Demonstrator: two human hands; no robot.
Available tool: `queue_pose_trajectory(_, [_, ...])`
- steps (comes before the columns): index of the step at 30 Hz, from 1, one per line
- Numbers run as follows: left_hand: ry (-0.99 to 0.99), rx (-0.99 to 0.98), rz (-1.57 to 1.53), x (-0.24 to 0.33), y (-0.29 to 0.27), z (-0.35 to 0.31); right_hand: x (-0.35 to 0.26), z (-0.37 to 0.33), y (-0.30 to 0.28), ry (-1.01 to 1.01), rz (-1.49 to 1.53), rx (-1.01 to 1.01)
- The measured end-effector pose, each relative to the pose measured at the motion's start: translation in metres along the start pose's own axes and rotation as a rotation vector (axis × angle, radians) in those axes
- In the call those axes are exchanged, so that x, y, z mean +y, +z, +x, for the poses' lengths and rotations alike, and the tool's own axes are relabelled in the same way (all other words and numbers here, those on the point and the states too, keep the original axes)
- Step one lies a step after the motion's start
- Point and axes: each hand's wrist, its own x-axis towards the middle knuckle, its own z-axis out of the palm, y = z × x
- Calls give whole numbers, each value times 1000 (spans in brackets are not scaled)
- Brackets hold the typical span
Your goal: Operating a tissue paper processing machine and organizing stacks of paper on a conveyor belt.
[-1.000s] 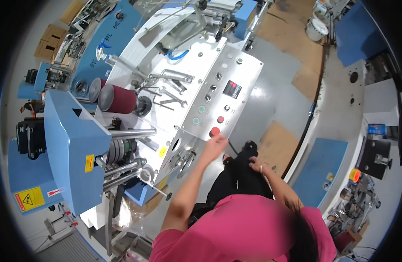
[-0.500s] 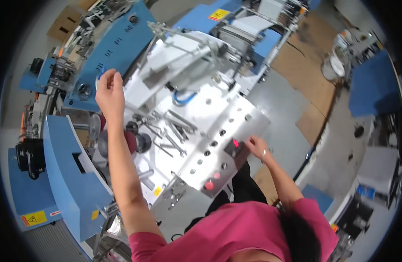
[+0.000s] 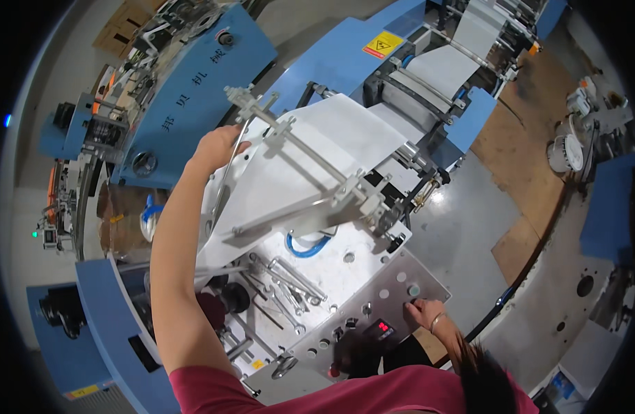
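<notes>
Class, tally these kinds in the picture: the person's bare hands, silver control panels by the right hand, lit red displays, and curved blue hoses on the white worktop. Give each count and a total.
Bare hands (left hand, right hand): 2
Silver control panel: 1
Lit red display: 1
Curved blue hose: 1
Total: 5

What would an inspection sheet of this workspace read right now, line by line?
Surface: white machine top, brightly lit
Job's things: thin metal rod beside white sheet; control panel
Clutter: wrenches loosely together on the top
Left hand: at the rod, grip unclear
Right hand: by the panel's green button, contact unclear
Cables: blue curved tube; cable or hose unclear
Surroundings: blue machine beyond left hand; white bucket far right
</notes>
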Motion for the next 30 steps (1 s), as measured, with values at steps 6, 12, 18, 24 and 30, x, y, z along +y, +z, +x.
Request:
queue_pose_trajectory(6, [42,-191,-143,-54,66,33,6,8,10,-12,139,-15])
queue_pose_trajectory(12, [44,-142,-411,-7,60,52,3,6,3,-26,192,113])
queue_pose_trajectory(18, [-89,-109,-620,-178,157,44,-3,13,9,-108,237,163])
queue_pose_trajectory(24, [-238,-202,-355,-72,94,49,11,2,-5,-174,229,242])
queue_pose_trajectory(30, [-262,11,306,-88,-28,-42,-52,50,-62,-333,345,584])
